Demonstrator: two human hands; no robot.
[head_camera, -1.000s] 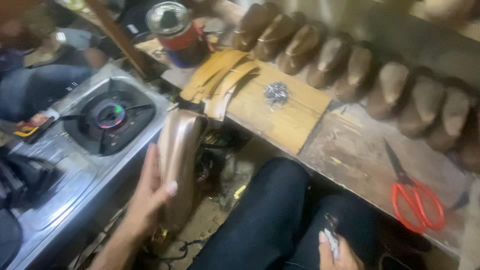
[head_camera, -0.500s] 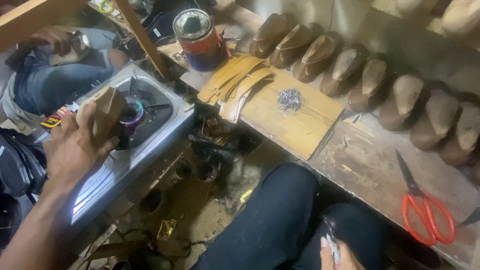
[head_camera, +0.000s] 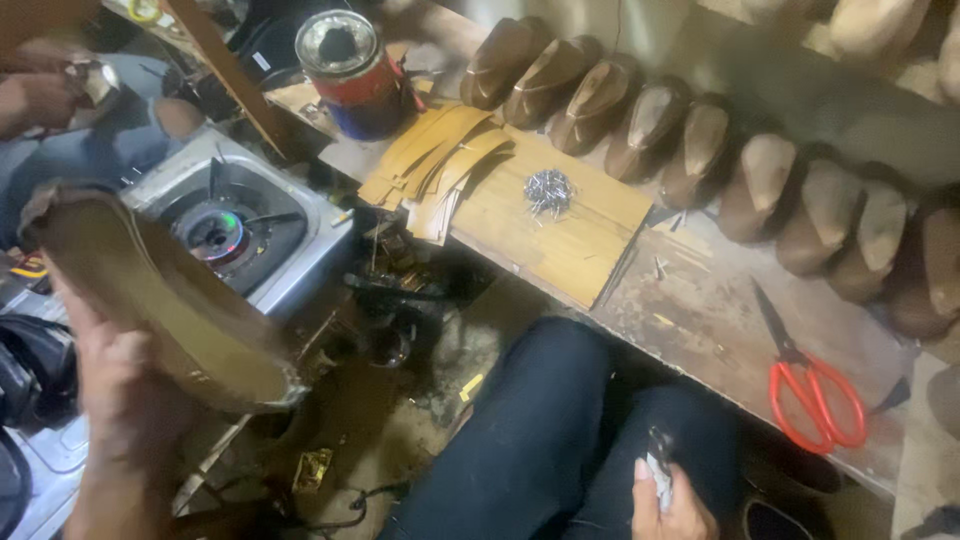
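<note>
Brown leather shoe upper gripped in raised left hand, sole side up, just beside gas stove. Right hand low by knee, fingers closed around small metal tool.

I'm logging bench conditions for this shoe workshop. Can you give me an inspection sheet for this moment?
Surface: worn wooden bench carrying a lighter board.
Job's things: brown shoe upper in the left hand; small metal tool in the right hand.
Clutter: pile of small nails, tan leather strips, red-handled scissors, open tin can, row of wooden shoe lasts.
Hands: both closed on their items.
Cables: dark cord on the floor.
Surroundings: gas stove, another person in jeans top left.
</note>
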